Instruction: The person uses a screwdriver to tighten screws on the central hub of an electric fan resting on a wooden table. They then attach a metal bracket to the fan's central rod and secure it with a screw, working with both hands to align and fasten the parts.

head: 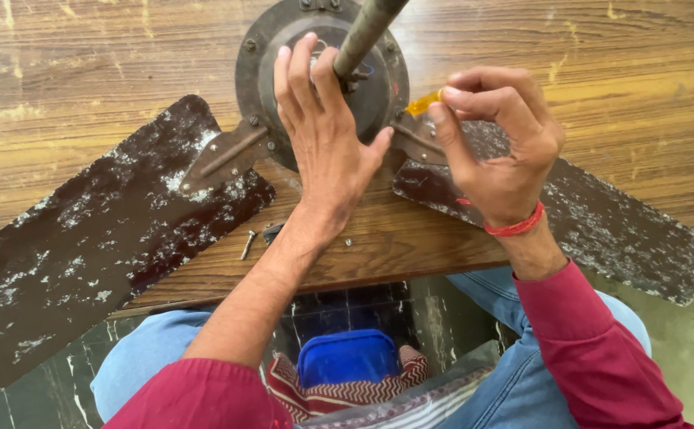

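An old ceiling fan lies on a worn wooden table (85,87). Its round dark motor housing (259,71) sits at the top centre with a metal rod (363,32) rising from it. My left hand (323,135) lies flat on the housing, fingers spread beside the rod. My right hand (498,143) grips a screwdriver with an orange-yellow handle (424,103), its tip down at the bracket of the right blade (617,230). The left blade (85,246), dark with flaking white paint, reaches out past the table edge.
A loose screw (248,244) and a small dark metal part (271,233) lie on the table near its front edge. Below the edge are my blue-jeaned knees, a blue lid or box (347,357) on striped cloth, and a dark marbled floor (37,389).
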